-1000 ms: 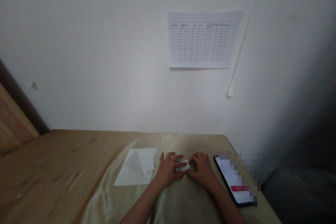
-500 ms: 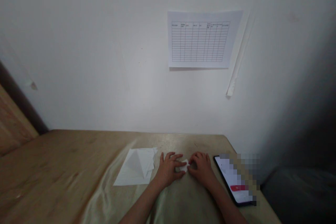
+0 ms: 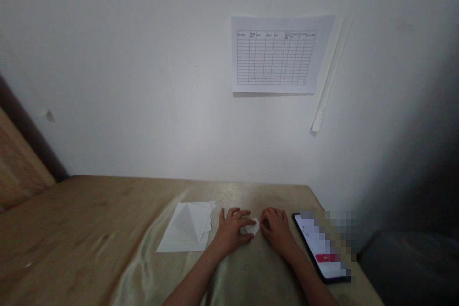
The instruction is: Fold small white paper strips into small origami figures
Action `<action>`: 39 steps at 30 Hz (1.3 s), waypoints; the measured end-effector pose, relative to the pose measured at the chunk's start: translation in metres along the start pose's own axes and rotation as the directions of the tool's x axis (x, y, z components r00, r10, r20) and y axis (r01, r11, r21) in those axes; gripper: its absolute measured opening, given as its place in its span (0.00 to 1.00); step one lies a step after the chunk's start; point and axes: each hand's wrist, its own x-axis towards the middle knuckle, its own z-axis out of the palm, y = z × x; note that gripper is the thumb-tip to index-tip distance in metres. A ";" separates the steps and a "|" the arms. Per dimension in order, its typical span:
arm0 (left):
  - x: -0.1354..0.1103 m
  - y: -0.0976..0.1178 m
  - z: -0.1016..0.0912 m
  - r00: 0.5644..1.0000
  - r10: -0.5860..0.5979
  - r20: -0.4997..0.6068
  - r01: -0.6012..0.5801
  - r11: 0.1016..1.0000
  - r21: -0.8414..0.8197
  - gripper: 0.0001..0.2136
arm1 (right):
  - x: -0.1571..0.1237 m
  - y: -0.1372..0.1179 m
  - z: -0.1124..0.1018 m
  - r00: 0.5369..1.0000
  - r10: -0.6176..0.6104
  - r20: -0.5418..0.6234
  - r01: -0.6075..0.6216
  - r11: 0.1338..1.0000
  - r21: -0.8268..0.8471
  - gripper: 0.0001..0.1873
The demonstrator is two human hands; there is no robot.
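Observation:
A small folded piece of white paper (image 3: 253, 228) lies on the cloth-covered table between both hands. My left hand (image 3: 231, 230) steadies its left side between thumb and index finger, the other fingers spread above. At the paper's right tip, my right hand (image 3: 277, 227) has its thumb and fingers pinched together, bent downward. The fingertips of both hands cover part of the paper's edges.
To the left lie several white sheets (image 3: 175, 236), the top one folded to a triangle. A smartphone (image 3: 319, 248) with a lit screen rests near the table's right edge. A printed table sheet (image 3: 276, 57) hangs on the wall behind.
My right thumb has drawn in toward the fingers and slightly to the right, so more of the folded paper shows. My left hand keeps its place.

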 end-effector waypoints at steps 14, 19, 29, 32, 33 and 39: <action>-0.005 0.006 -0.001 1.000 0.026 -0.017 -0.025 0.998 0.053 0.18 | 0.001 0.007 0.006 0.999 -0.016 -0.050 0.014 0.999 -0.034 0.06; -0.004 0.005 0.003 0.999 0.028 -0.043 -0.025 0.997 0.067 0.18 | 0.001 0.001 0.003 0.998 -0.015 -0.058 0.012 0.999 -0.048 0.06; -0.002 0.005 -0.007 0.999 -0.007 0.043 0.002 0.994 0.110 0.15 | 0.001 -0.002 0.000 1.000 0.000 -0.030 -0.001 0.999 -0.038 0.04; -0.002 0.007 -0.009 0.999 -0.027 0.045 0.022 0.993 0.113 0.15 | -0.001 -0.004 -0.004 1.000 0.001 -0.014 -0.001 1.000 -0.010 0.05; -0.003 0.008 -0.010 0.998 -0.033 0.044 0.027 0.993 0.111 0.15 | -0.001 -0.004 -0.005 1.000 0.004 -0.009 -0.004 1.000 -0.009 0.06; -0.002 0.007 -0.009 0.998 -0.049 0.039 0.044 0.993 0.105 0.15 | -0.004 -0.009 -0.007 1.000 0.013 0.017 -0.012 0.999 -0.036 0.13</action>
